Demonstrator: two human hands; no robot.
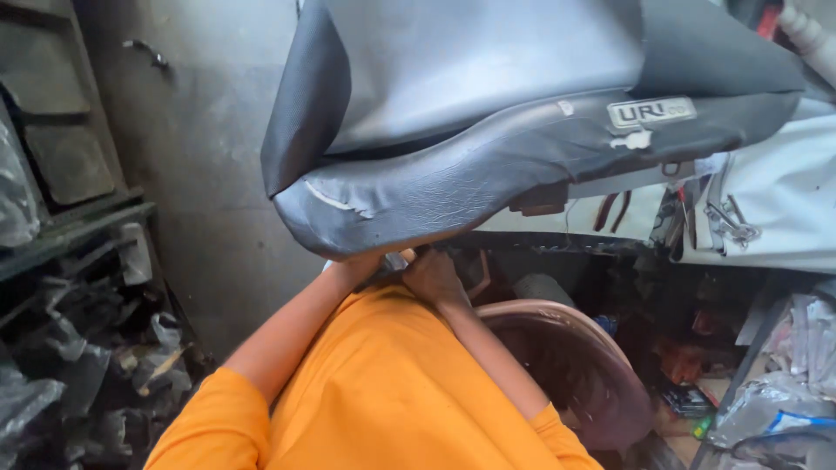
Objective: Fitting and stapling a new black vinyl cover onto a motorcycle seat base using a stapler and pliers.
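Both hands (409,270) raised close together, forearms bent upward

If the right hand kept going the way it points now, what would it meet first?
The right hand points up toward the worn black vinyl motorcycle seat; its underside edge looks first in line, probably already touched, though depth is unclear.

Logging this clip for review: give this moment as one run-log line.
left hand: under seat edge, grip hidden | right hand: at black seat underside | nearby: pink tub | floor: grey concrete

Head-worn view, steeply downward, close
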